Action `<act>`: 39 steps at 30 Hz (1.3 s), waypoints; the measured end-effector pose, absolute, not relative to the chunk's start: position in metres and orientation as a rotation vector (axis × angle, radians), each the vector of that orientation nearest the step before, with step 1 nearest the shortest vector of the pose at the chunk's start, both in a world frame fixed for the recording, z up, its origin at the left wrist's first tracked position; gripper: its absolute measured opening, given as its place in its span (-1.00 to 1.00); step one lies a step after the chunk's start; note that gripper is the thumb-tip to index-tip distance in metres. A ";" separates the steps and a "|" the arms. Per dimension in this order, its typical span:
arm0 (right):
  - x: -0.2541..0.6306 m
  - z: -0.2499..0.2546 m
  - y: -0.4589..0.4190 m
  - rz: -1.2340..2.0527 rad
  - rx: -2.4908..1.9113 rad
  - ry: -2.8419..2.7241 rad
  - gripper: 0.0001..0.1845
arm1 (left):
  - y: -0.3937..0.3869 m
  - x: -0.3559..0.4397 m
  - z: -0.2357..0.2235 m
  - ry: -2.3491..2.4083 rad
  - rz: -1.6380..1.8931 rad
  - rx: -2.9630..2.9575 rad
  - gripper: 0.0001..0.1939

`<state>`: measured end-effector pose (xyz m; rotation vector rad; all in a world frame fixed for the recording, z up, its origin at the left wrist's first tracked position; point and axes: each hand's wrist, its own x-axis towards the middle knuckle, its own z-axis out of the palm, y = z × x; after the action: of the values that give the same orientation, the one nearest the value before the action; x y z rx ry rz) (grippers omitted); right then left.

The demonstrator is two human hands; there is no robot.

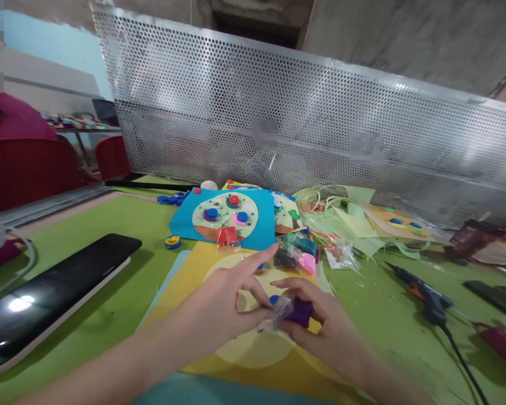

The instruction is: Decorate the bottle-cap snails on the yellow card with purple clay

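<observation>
Fingers of my right hand (320, 315) are curled around a small packet of purple clay (300, 313). My left hand (231, 301) pinches the packet's clear plastic end (280, 310), its index finger stretched forward. Both hands are over a yellow sheet (194, 315) with a pale round piece (253, 354) on it. Blue bits on that round piece are partly hidden by my fingers. Just beyond lies a blue card (265, 219) with a decorated pale circle and a red packet (226, 236) on its near edge. Pink (307, 262) and black (284, 259) packets lie past my right hand.
A black phone (67, 287) lies at left, near a small blue and yellow round piece (172, 242). To the right sits a glue gun (421, 292) with its cord. Paper scraps (341, 214) pile up at the back, before a perforated metal panel (236, 101).
</observation>
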<state>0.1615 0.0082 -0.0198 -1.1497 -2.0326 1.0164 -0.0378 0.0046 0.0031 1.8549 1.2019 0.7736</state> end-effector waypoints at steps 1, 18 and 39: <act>0.162 -0.020 0.008 1.004 -1.156 -2.037 -0.61 | 0.005 -0.038 0.004 1.233 0.778 1.863 -0.32; 0.167 -0.024 0.010 1.019 -1.016 -1.898 -0.64 | 0.007 -0.039 0.005 1.119 1.162 1.983 -0.38; 0.165 -0.022 0.013 0.962 -1.020 -2.066 -0.66 | 0.005 -0.041 0.009 1.113 0.841 1.801 -0.32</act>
<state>0.1651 0.0128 -0.0221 -1.0203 -2.0658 0.9623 -0.0411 0.0055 0.0093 1.8014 1.1133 0.8410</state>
